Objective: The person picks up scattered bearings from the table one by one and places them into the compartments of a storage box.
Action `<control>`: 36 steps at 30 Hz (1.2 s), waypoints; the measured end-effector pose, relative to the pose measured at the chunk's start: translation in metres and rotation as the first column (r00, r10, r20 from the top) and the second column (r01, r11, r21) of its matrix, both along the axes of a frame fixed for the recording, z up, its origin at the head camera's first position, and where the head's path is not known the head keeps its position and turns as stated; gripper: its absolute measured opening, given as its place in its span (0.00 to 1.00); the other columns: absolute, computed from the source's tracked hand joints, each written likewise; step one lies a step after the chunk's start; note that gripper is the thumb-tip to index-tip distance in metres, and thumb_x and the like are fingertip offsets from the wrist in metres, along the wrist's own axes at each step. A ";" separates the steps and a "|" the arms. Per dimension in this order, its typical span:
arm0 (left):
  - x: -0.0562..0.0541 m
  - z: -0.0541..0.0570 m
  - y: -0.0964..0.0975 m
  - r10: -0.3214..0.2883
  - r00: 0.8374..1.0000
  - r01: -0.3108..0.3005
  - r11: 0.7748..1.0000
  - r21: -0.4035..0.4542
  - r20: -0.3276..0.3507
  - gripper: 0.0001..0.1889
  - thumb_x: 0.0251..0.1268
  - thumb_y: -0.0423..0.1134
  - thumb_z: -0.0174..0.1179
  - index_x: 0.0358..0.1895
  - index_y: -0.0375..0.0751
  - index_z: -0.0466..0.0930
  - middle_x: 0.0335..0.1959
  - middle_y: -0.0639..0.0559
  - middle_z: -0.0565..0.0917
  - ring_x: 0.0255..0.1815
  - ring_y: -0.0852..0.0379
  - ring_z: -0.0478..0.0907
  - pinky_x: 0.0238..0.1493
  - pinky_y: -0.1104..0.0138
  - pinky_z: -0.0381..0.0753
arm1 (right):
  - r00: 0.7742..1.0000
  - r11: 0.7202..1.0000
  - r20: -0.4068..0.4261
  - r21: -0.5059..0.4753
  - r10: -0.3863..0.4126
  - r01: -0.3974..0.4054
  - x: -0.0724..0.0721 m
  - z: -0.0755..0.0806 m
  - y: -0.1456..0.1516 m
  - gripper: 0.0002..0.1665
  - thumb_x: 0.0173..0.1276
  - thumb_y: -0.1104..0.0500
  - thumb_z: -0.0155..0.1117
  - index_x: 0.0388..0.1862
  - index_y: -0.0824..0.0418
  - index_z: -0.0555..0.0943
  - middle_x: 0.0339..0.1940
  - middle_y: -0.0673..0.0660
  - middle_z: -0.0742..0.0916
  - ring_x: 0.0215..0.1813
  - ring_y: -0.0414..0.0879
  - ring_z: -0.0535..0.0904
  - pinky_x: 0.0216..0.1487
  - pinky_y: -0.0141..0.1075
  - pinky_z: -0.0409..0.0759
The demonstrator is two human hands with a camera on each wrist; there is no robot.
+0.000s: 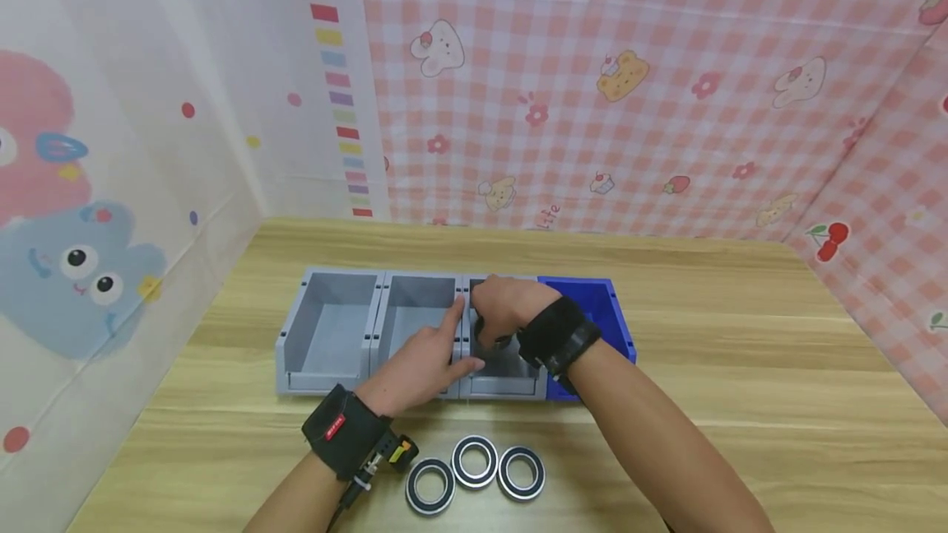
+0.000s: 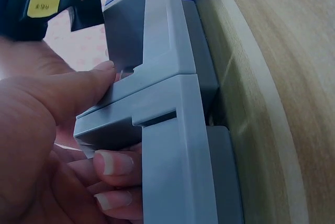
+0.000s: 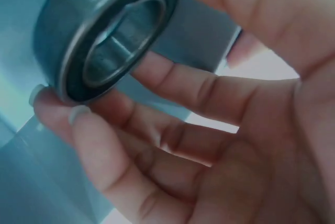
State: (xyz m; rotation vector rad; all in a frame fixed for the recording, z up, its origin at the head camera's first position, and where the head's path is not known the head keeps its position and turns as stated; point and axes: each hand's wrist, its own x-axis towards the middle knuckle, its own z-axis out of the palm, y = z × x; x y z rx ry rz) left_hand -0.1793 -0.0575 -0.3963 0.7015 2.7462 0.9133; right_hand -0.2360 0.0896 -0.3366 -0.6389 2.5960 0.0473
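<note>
My right hand reaches into the third grey bin from the left. It holds a ball bearing, a thick metal ring with a dark seal, between thumb and fingers; the head view mostly hides it. My left hand straddles the divider beside the second grey bin. Its index finger lies along the divider and its thumb reaches over the third bin's side. In the left wrist view, the other fingers are curled inside the second bin, so the hand grips the walls between.
Three more bearings, left, middle and right, lie on the wooden table before the bins. Another grey bin ends the row at left, a blue bin at right. A patterned cloth hangs behind.
</note>
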 end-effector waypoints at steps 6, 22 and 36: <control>-0.001 0.002 -0.001 0.001 1.000 -0.001 1.000 0.003 -0.003 0.47 0.65 0.48 0.61 0.76 0.36 0.39 0.13 0.55 0.65 0.13 0.61 0.63 0.18 0.68 0.62 | 0.999 0.999 0.016 0.030 -0.045 0.045 -0.006 0.002 -0.004 0.08 0.54 0.62 0.72 0.29 0.58 0.80 0.23 0.50 0.80 0.24 0.42 0.74 0.26 0.34 0.75; 0.001 0.004 0.000 0.010 1.000 -0.010 1.000 0.021 0.023 0.47 0.65 0.48 0.62 0.76 0.35 0.40 0.14 0.54 0.68 0.13 0.61 0.64 0.17 0.68 0.63 | 0.997 0.992 0.019 0.110 -0.070 0.067 -0.007 -0.010 -0.006 0.10 0.54 0.58 0.74 0.31 0.57 0.81 0.23 0.49 0.80 0.26 0.43 0.75 0.28 0.34 0.75; 0.002 0.003 -0.002 0.010 1.000 -0.010 1.000 0.019 0.018 0.47 0.65 0.47 0.62 0.76 0.36 0.41 0.15 0.55 0.66 0.14 0.61 0.63 0.17 0.68 0.62 | 0.998 0.988 0.006 0.139 -0.066 0.065 -0.010 -0.017 -0.008 0.10 0.55 0.55 0.73 0.32 0.56 0.81 0.25 0.49 0.81 0.27 0.42 0.75 0.31 0.36 0.76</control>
